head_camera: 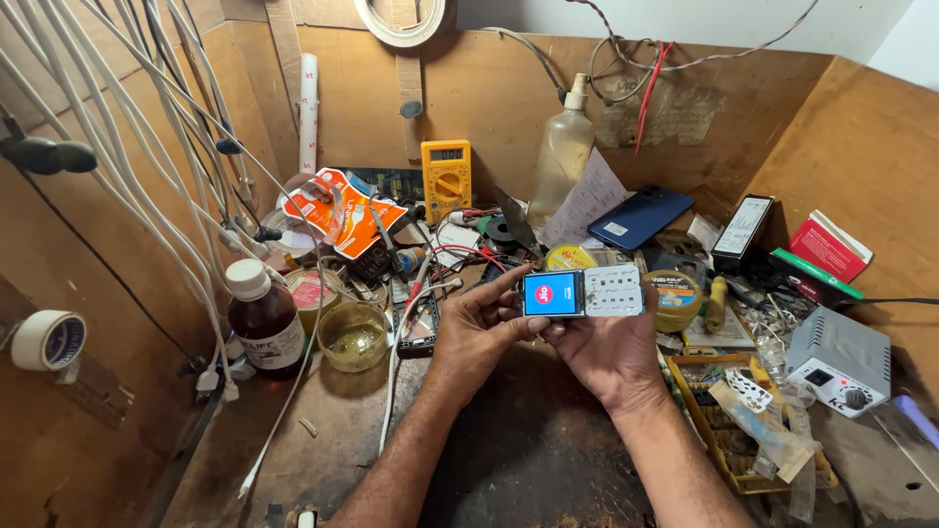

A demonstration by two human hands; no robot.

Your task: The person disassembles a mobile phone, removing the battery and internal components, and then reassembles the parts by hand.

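Observation:
A small keypad phone (582, 292) with a lit blue screen and a white keypad is held sideways above the wooden bench. My left hand (479, 328) grips its screen end, with the thumb and forefinger round the edge. My right hand (608, 350) supports the keypad end from below, its fingers behind the phone. Both hands are in the middle of the view.
A brown bottle (265, 321) and a small glass bowl (353, 335) stand at the left. A yellow multimeter (446, 178), a plastic bottle (563, 153) and a dark blue phone (640, 217) lie at the back. A grey power unit (839, 359) sits right. White cables (147, 147) hang at left.

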